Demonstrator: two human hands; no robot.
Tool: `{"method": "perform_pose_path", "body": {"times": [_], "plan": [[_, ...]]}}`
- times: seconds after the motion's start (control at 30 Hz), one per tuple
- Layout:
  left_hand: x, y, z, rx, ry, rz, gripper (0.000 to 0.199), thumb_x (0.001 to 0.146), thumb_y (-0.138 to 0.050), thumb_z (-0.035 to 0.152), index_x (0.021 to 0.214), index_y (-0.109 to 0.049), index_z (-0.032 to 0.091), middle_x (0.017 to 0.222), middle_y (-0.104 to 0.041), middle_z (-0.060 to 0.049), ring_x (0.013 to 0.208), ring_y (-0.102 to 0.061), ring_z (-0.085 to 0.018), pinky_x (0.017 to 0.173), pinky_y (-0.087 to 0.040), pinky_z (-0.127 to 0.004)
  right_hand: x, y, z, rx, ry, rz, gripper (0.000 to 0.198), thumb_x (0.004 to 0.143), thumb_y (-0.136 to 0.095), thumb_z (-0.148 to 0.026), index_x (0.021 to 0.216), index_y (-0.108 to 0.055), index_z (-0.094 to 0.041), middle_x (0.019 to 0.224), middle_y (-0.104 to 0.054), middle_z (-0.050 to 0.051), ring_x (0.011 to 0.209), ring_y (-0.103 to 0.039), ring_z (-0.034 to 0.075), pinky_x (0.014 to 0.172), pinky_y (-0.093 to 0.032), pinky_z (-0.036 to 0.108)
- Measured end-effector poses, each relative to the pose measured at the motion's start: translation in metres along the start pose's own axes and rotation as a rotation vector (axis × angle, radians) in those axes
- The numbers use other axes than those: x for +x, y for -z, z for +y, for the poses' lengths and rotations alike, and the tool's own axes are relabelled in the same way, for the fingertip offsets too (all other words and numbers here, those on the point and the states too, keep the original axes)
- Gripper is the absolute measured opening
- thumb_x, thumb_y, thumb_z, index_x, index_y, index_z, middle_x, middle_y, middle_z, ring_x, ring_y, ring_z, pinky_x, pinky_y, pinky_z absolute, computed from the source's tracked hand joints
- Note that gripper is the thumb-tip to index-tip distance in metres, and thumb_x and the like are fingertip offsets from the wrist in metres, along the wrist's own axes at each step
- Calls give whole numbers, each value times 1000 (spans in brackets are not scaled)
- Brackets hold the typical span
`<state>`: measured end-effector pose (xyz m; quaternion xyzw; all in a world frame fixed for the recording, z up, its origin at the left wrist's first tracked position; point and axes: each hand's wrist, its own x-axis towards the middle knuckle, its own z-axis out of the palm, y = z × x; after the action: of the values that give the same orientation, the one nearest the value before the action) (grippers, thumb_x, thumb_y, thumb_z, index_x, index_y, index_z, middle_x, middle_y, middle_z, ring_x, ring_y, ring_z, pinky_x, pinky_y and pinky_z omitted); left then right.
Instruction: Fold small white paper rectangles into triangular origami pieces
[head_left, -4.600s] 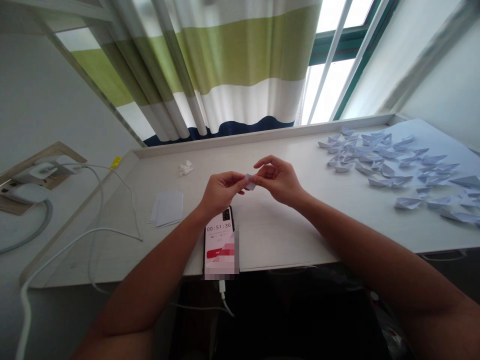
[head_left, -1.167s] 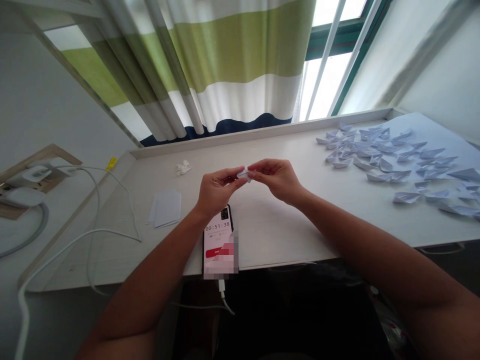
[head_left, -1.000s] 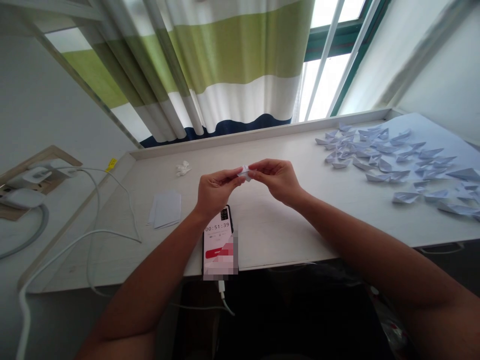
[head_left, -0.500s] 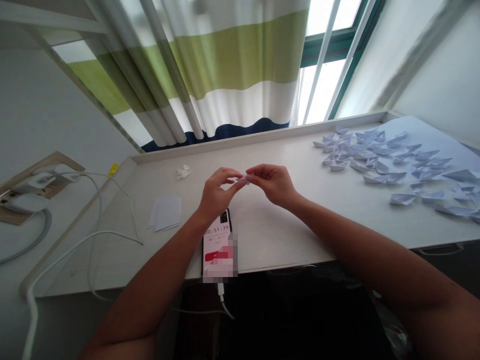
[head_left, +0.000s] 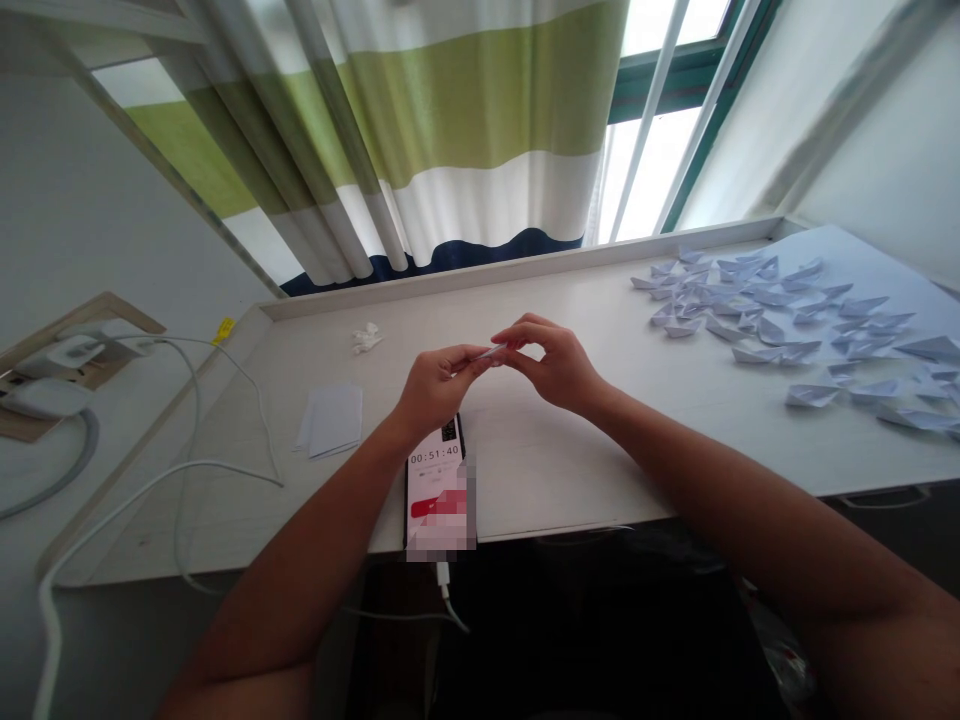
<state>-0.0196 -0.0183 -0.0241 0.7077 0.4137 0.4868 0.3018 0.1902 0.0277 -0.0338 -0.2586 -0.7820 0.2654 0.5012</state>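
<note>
We see the left hand (head_left: 439, 385) and the right hand (head_left: 559, 365) both pinching one small folded paper (head_left: 491, 352) above the middle of the tabletop (head_left: 570, 470). Fingers cover most of it and it shows nearly edge-on, so we cannot make out its shape. Nearer us, one phone (head_left: 435, 480) lies at the front edge, its top partly hidden and its lower screen blurred into blocks. Toward the left edge we find at least two overlapping sheets (head_left: 335, 422) and, nearer the back edge, one crumpled scrap (head_left: 367, 338). Over a dozen paper boats (head_left: 772, 298) crowd the right end, overlapping too much for an exact count.
</note>
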Motion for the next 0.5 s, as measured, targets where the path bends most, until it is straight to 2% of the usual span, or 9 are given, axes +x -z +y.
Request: {"method": "perform_pose_path", "body": {"times": [0.13, 0.27, 0.5], "plan": [[1, 0, 0, -95, 116, -81, 31, 93, -83, 49, 107, -87, 22, 98, -87, -10, 93, -83, -25, 89, -68, -41, 1, 0, 2, 1, -42, -69, 17, 99, -77, -38, 93, -78, -23, 93, -78, 5, 85, -72, 20, 78, -59, 37], [0, -3, -2, -168, 167, -75, 37, 85, -91, 46, 109, -86, 18, 97, -87, -11, 91, -83, -26, 86, -67, -41, 1, -4, 1, 95, -127, -61, 14, 97, -77, -31, 87, -75, -21, 82, -79, 3, 78, -72, 18, 78, -59, 37], [0, -3, 1, -262, 263, -86, 39, 81, -94, 46, 99, -83, 13, 87, -85, -11, 83, -81, -23, 86, -66, -39, -1, -6, -6, 244, -218, -125, 27, 94, -79, -44, 89, -74, -18, 82, -80, 6, 78, -76, 20, 79, -61, 40]]}}
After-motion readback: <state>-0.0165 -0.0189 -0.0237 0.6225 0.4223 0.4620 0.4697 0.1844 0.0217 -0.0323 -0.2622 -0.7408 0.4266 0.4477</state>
